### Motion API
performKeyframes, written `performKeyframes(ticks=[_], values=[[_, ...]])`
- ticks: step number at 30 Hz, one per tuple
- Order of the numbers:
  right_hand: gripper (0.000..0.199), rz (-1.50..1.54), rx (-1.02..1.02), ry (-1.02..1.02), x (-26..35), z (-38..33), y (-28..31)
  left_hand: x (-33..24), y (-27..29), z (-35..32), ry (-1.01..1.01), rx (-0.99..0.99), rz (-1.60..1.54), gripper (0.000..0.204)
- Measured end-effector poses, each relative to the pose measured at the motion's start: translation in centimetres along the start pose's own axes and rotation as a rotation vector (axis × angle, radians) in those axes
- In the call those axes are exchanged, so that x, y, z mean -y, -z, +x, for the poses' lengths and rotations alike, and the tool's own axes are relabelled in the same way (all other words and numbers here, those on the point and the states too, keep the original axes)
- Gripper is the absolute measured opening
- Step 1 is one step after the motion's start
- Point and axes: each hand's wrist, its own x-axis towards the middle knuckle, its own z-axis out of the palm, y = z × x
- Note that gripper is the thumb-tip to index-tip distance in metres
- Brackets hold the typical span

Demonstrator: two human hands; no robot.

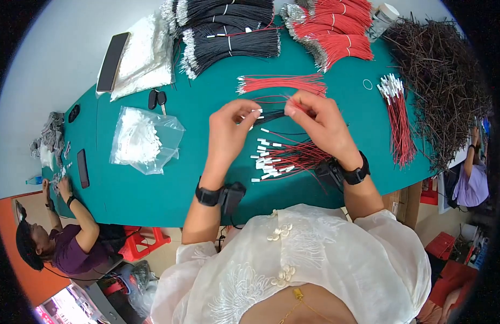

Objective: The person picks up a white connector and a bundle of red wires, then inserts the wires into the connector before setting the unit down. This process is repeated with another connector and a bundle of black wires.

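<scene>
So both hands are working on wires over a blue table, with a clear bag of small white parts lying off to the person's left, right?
Not quite: the table is green, not blue, as the head view shows. The rest holds. The left hand and right hand pinch thin red and black wires between them, and the clear bag of small white parts lies to the person's left.

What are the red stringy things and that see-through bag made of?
The red wires look like thin metal wire inside a smooth plastic coat: their cut ends show bare silvery tips. The clear bag looks like soft, thin plastic film: it is see-through, crinkled and a bit shiny, with small white pieces inside. Those pieces are probably plastic too, but they are too small to tell.
</scene>
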Motion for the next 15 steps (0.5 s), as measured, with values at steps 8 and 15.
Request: performKeyframes(ticks=[8, 15], values=[[0.012, 0.222, -0.028, -0.009, 1.9, 0.2, -1.3, -3.2, 2.4, -1.2, 0.277, 0.012, -0.653, 0.012], [0.013, 0.055, 0.045, -0.026, 2.9, 0.2, -1.2, -3.4, 2.3, -1.9, 0.264, -0.046, -0.624, 0.011]])
